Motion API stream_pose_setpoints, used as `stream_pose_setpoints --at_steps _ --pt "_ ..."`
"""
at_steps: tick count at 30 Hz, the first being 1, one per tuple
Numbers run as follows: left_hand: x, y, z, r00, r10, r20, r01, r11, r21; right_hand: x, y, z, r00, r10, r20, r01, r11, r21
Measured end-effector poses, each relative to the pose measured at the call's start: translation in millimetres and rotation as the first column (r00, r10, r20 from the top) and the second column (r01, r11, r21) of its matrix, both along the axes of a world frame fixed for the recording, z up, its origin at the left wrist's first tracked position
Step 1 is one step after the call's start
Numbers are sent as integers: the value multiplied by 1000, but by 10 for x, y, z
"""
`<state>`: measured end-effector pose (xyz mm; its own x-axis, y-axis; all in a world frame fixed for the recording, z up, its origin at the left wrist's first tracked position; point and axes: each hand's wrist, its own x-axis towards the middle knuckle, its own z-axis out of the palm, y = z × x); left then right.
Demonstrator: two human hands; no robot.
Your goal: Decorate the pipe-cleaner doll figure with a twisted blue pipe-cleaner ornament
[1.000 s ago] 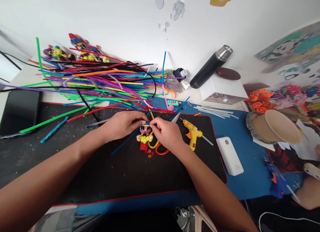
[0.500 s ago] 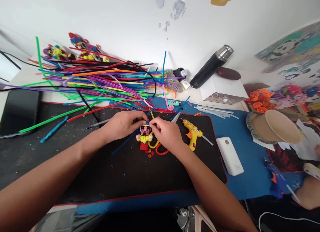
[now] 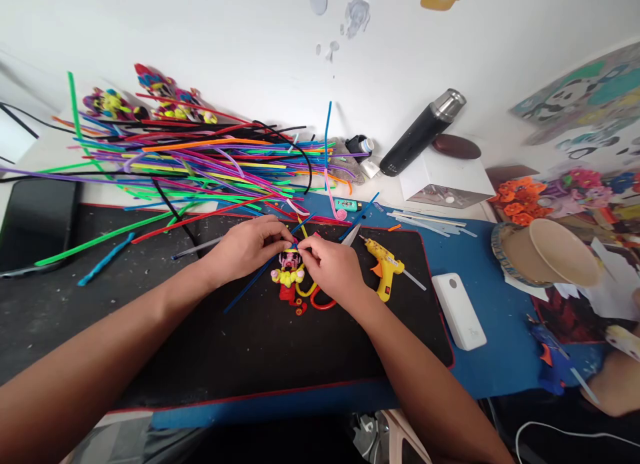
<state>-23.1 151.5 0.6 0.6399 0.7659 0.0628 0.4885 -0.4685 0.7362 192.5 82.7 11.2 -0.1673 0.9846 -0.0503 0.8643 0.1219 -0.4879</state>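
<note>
A small pipe-cleaner doll (image 3: 289, 271) with a pink face, yellow arms and a red lower body is between my hands over the black mat. My left hand (image 3: 253, 247) pinches the left side of its head, fingers closed. From the other side my right hand (image 3: 327, 264) pinches the yellow and blue band at the head's top. Scissors (image 3: 323, 303) with red and yellow handles lie partly under my right hand. Blue pipe cleaners (image 3: 245, 294) lie by the doll; whether one is in my fingers is hidden.
Many coloured pipe cleaners (image 3: 210, 157) are heaped at the back left, with finished dolls (image 3: 160, 94) behind. A yellow glue gun (image 3: 384, 267), white power bank (image 3: 459, 311) and black flask (image 3: 423, 134) stand or lie to the right. Another person's hand (image 3: 617, 381) shows at far right.
Both hands stay pinched at the doll's head with only slight finger movement. More of the doll's face and yellow band shows now. The view has shifted very slightly.
</note>
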Motion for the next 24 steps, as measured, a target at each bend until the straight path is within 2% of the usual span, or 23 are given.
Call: stream_pose_setpoints --at_steps 8,16,20,24 --pt "4 -3 36 1000 -3 -14 2 999 -44 -1 10 -18 1000 -3 13 3 1000 -8" --pt "28 -12 61 999 47 -19 -47 999 -6 -12 6 -27 999 -6 32 6 1000 -5" --pt "34 -21 71 979 163 -123 -165 986 -6 -27 0 -13 999 -13 51 13 1000 -14" --pt "58 -63 145 947 197 -252 -198 980 22 -36 -5 -22 998 -18 58 18 1000 0"
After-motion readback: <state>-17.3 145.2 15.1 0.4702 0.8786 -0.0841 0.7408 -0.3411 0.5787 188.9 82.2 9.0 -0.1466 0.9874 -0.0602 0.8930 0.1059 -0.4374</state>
